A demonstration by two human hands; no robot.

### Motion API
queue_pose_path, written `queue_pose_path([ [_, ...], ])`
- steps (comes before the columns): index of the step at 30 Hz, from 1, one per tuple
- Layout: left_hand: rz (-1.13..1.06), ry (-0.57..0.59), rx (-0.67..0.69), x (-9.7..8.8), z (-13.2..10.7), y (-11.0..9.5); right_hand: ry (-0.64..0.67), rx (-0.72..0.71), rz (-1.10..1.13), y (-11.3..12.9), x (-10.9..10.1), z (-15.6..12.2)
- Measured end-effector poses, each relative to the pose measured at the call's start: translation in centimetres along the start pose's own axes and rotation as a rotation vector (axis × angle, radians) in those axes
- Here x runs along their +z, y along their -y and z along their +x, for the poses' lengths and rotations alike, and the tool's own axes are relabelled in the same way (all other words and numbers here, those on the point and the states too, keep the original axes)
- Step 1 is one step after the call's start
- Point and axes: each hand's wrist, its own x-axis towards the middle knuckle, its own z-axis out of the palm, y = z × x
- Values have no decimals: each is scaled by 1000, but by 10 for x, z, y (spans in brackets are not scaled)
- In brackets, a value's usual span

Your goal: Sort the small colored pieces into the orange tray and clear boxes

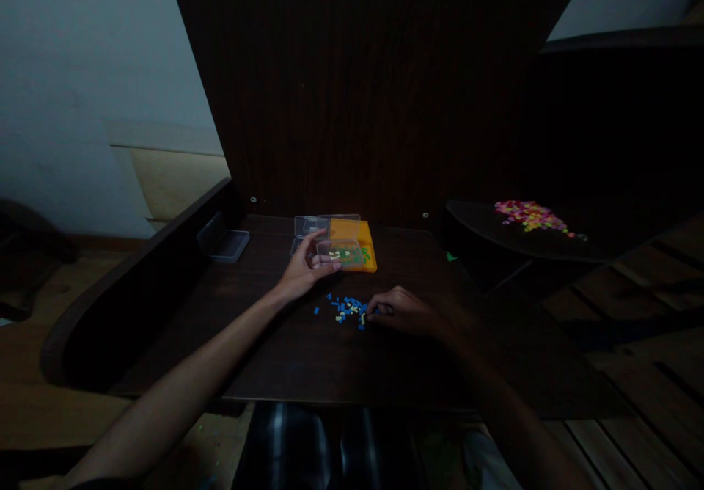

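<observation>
My left hand [302,268] grips a small clear plastic box [352,254], thumb at its near edge and fingers around its left side. A few pale bits lie inside the box. Behind it, partly covered, rests an orange tray [371,237] with green bits [367,255] in it. My right hand [400,310] is at the right side of a loose pile of small blue and pale pieces [347,306] on the dark wooden table [308,373]. Its thumb and forefinger are pinched together at the pile; whatever they hold is too small to make out.
Another open clear box [234,244] stands at the left, and more clear lids [308,224] sit behind my left hand. A heap of pink, red and yellow bits [531,216] covers part of a raised side ledge [478,226]. A tall dark panel [352,108] closes the back.
</observation>
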Motion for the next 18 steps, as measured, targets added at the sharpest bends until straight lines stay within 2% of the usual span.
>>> queue_pose_path([
  [5,135,-164,156,-35,15,-15,-73,-49,52,5,-10,13],
  [8,175,-269,203,-54,22,-19,-138,-73,33,12,-19,30],
  [14,208,-427,287,-80,32,-22,-228,-150,-40,36,-37,85],
  [18,228,-538,323,-92,34,-24,-212,-119,-109,45,-39,126],
])
